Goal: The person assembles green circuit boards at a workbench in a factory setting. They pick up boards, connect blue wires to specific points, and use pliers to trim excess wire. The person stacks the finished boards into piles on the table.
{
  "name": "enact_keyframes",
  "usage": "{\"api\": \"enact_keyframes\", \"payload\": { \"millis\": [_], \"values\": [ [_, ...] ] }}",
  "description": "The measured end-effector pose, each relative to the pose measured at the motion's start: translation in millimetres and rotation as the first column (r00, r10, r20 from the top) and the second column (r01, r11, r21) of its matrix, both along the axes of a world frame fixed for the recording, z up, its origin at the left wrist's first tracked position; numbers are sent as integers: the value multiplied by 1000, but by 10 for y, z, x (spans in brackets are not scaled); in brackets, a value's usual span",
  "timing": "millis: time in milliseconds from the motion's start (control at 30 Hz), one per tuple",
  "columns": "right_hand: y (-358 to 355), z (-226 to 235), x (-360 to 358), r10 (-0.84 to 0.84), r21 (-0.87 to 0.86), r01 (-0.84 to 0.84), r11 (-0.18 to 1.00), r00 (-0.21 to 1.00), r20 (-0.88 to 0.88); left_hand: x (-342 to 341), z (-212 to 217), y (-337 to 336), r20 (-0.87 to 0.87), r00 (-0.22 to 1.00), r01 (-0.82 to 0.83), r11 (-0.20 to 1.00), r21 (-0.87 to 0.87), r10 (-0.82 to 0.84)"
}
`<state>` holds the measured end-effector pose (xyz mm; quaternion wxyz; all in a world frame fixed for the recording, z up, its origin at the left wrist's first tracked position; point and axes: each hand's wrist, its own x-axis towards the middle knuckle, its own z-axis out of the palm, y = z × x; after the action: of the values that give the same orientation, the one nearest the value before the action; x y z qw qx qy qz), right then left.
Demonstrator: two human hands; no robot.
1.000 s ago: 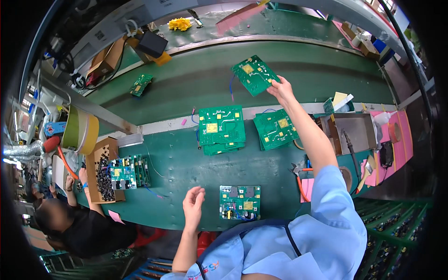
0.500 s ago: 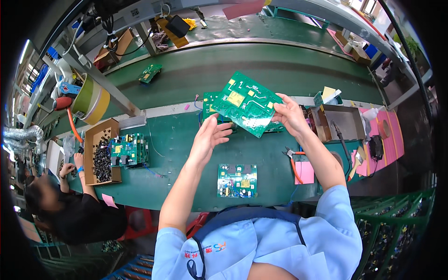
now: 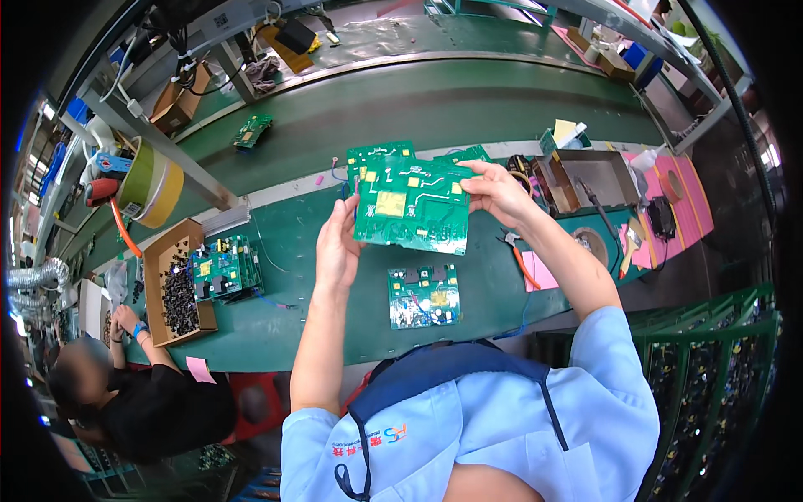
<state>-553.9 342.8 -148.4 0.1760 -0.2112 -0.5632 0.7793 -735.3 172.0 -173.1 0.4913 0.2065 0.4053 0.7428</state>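
A green circuit board (image 3: 410, 213) was held up off the surface by its edges at nine o'clock and two o'clock, just toward twelve from the middle of the view. It was flat and roughly rectangular, its patterned face turned up and its lower edge dipping slightly toward four. A large yellow square (image 3: 391, 203) sat near its centre, with smaller yellow patches toward eleven, twelve, two and five. Pale lines ran toward two, and glossy spots showed near six.

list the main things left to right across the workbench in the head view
open brown cardboard box, left hand, held green rectangular circuit board, right hand, flat brush with a red-tipped handle, black rectangular device
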Motion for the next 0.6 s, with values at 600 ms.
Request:
{"api": "enact_keyframes", "payload": {
  "millis": [600],
  "values": [
    [63, -799, 783, -390, 843, -286, 455, 787, 477, 19, -128, -184, 29, 992, -122, 992, -36, 123]
  ]
}}
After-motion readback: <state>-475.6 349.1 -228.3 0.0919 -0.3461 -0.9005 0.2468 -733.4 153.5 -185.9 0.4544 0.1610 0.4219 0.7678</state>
